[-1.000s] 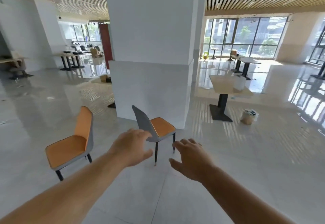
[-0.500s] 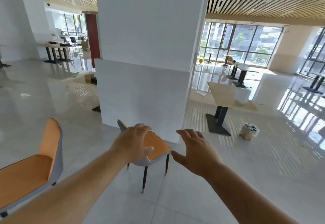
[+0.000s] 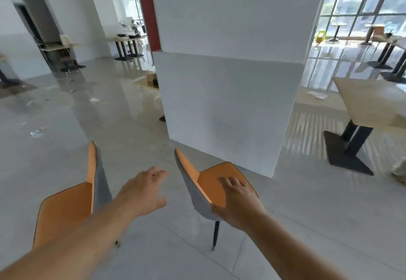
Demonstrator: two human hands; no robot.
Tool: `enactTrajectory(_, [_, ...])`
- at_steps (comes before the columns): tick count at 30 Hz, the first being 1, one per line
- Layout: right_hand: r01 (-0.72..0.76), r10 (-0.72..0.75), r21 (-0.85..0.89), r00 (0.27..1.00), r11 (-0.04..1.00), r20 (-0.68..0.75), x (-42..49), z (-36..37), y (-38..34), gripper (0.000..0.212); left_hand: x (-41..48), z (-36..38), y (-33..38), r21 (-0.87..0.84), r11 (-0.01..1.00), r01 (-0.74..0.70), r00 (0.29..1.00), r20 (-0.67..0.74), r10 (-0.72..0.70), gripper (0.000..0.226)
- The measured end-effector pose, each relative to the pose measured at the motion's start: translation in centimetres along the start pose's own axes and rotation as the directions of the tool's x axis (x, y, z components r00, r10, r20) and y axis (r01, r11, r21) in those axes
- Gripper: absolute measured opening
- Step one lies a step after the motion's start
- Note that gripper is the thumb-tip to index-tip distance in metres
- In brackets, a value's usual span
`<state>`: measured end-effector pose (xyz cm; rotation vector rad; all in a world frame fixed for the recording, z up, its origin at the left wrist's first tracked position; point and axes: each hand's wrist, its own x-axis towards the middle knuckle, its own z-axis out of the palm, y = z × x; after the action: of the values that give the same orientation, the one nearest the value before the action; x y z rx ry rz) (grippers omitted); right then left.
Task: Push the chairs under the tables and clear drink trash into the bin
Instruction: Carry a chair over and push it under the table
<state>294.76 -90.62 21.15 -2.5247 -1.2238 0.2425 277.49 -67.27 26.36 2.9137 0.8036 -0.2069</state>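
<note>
Two orange-seated chairs with grey backs stand on the tiled floor in front of me. The right chair (image 3: pixel 208 180) is near a white pillar. My right hand (image 3: pixel 237 200) is spread open over its seat, just past the backrest edge; I cannot tell if it touches. My left hand (image 3: pixel 142 191) hangs open in the gap between the two chairs, holding nothing. The left chair (image 3: pixel 72 200) is partly hidden by my left forearm. A light wooden table (image 3: pixel 371 101) on a black pedestal stands at the right.
A wide white pillar (image 3: pixel 228 71) rises directly behind the right chair. More tables (image 3: pixel 126 38) stand at the far left and by the windows at the far right. Scraps of litter (image 3: pixel 36 133) lie on the floor to the left.
I have moved closer and the view has swung left. My right hand has reached over the right chair's seat, and my left hand has dropped into the gap between the chairs.
</note>
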Motion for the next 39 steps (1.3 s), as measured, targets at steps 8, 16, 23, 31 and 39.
enactTrajectory(8, [-0.029,0.023,0.044,0.991,0.999,0.133,17.1,7.6,1.3,0.092,14.2,4.3,-4.7,0.04,0.999,0.032,0.996,0.078,-0.035,0.085])
enactTrajectory(16, [-0.136,0.124,0.014,0.939,0.991,0.322,29.4,16.8,-0.5,0.096,33.2,12.0,-9.5,0.069,0.983,-0.169,0.963,0.222,0.15,0.091])
enactTrajectory(23, [-0.329,0.28,0.026,0.839,0.944,0.466,37.9,22.9,-1.0,0.101,46.3,17.1,-13.3,0.122,0.929,-0.349,0.892,0.349,0.289,0.074])
enactTrajectory(31, [-0.398,0.367,-0.076,0.735,0.914,0.57,40.2,27.1,0.4,0.083,51.2,19.3,-15.0,0.045,0.853,-0.519,0.809,0.349,0.474,0.043])
enactTrajectory(39, [-0.208,0.2,-0.077,0.671,0.975,0.714,38.0,24.5,1.4,0.09,45.5,19.7,-14.0,0.058,0.921,-0.386,0.859,0.386,0.336,0.037])
